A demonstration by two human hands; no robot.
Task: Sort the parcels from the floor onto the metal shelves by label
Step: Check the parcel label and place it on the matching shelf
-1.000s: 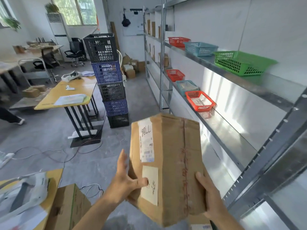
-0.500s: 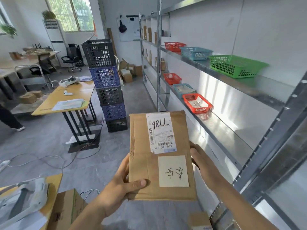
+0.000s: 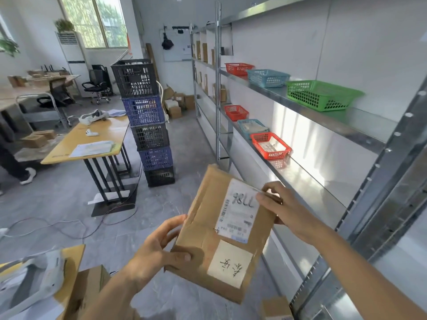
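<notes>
Both hands are on a flat, creased cardboard parcel (image 3: 215, 229), held tilted in the air near the metal shelves (image 3: 307, 181) on the right. The left hand (image 3: 159, 252) pinches its near left corner, thumb pressed on top. The right hand (image 3: 284, 209) grips the far right edge, fingers curled over the white shipping label (image 3: 239, 210), scrawled in marker. A square cream sticker (image 3: 230, 264) sits below it. Mesh plastic baskets line the shiny shelves: a red one (image 3: 270, 145) and a green one (image 3: 321, 94).

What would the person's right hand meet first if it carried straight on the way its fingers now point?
The right hand already touches the parcel; its fingers reach left onto the white shipping label.
</notes>
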